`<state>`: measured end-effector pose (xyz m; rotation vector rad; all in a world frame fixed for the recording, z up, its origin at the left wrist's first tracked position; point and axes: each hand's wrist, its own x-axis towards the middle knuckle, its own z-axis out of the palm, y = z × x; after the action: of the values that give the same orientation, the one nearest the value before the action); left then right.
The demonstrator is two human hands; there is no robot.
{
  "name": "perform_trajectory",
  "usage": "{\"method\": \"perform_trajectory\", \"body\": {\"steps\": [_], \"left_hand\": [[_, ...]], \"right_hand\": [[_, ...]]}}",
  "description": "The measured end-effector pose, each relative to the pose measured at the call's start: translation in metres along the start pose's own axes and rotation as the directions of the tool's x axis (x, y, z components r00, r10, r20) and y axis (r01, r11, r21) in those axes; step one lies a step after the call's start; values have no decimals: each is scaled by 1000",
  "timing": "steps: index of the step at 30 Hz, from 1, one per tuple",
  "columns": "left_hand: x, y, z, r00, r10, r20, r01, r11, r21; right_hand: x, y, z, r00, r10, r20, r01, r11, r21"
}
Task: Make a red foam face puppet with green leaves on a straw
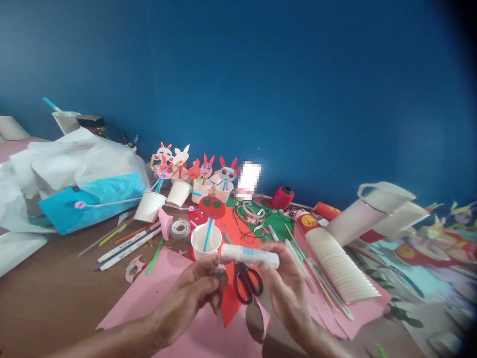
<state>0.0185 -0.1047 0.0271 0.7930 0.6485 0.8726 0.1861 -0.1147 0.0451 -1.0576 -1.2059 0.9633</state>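
My right hand (285, 278) grips a white glue stick (250, 255), which lies level across the fingers and points left. Beside its left end, my left hand (194, 288) has its fingertips pinched together; a small item seems to be between them, too small to make out. Just behind the hands stands a white paper cup (206, 239) with a blue straw (208, 233) topped by a red round face (211, 208). Black-handled scissors (244, 283) lie below the glue stick on red paper (230, 303). Pink paper (130, 303) spreads under my left hand.
Several cups with paper rabbit faces (206, 170) stand at the back. At left are a plastic bag (85, 159), markers (128, 246) and a tape roll (180, 228). Stacked cups (339, 263), a white pitcher (367, 214) and sticks lie at right. A blue wall (298, 89) rises behind.
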Motion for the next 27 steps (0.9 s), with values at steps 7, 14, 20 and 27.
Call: {"method": "perform_trajectory", "body": {"steps": [7,14,20,27], "left_hand": [[4,4,-1,999,-37,-36,39,998,57],[7,2,-1,990,-87,-115,104,983,153],[8,5,2,990,-42,-133,67,980,188],[7,8,4,986,-62,-153,93,973,210]], "right_hand": [[9,-13,-13,986,-164,25,164,986,17],[4,-13,-18,963,-203,178,244,935,-255],[3,-8,-26,881,-313,355,458,753,-473],[3,-21,-25,746,-379,548,653,578,-489]]}}
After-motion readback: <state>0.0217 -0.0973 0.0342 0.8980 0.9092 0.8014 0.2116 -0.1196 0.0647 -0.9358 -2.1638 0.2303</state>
